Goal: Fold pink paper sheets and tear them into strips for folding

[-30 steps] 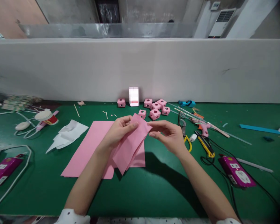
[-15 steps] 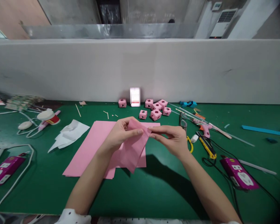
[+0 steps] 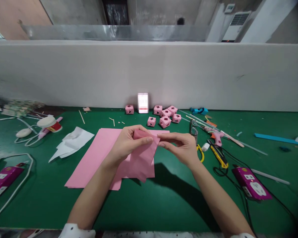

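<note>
A folded piece of pink paper hangs between my two hands above the table. My left hand grips it from the left, thumb on the near face and fingers behind. The thumb and fingertips of my right hand pinch its upper right corner. Beneath lies a stack of pink paper sheets, partly covered by my left forearm. Several pink folded paper cubes with dark diamond-shaped holes sit beyond my hands, and one more pink cube stands apart on the left.
A lit phone leans against the partition. To the right lie yellow-handled scissors, a utility knife, a pink glue gun and a purple power strip with cables. Crumpled white paper and a paper cup are left.
The hanging part of the folded pink paper has turned slightly, its lower tip shifting right. Both hands keep their grips in nearly the same place. The view has shifted slightly.
</note>
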### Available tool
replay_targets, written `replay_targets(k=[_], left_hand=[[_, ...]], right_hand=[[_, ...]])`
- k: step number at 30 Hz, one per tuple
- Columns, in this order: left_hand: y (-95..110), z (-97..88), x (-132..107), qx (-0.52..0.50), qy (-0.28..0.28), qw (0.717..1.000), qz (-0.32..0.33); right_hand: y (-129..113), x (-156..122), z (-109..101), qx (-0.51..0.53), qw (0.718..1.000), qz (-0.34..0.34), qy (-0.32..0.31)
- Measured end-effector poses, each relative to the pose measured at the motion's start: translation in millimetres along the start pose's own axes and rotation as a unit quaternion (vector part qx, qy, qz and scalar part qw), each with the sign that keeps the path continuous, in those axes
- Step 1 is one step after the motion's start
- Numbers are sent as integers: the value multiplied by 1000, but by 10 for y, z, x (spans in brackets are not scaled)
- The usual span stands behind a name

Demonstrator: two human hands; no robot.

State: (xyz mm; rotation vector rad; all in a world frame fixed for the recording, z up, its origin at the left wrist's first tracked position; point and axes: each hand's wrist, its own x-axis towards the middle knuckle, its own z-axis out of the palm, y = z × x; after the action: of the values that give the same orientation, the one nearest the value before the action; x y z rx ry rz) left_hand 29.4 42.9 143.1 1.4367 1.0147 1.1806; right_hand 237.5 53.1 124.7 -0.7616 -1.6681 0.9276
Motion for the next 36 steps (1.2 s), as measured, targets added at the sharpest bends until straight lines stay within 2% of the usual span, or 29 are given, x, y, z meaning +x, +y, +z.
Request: replay_targets(k=[7, 16, 18, 21, 26, 36], left_hand=[[44, 71, -48, 19, 38, 998, 52], [45, 129, -72, 54, 51, 995, 64], [41, 154, -80, 65, 53, 995, 62], [20, 180, -78, 71, 90, 991, 68], [-19, 144, -25, 39, 144, 986, 73], [-89, 107, 27, 60, 159, 978, 122]], right_hand=[[-21, -10, 7, 23, 999, 17, 17], [-41, -12, 13, 40, 999, 10, 24], [-55, -22, 26, 22, 999, 5, 37], [-68, -26, 33, 4, 997, 13, 75], [-45, 5, 16, 24, 994, 41, 94], [45, 17, 58, 45, 993, 37, 103]])
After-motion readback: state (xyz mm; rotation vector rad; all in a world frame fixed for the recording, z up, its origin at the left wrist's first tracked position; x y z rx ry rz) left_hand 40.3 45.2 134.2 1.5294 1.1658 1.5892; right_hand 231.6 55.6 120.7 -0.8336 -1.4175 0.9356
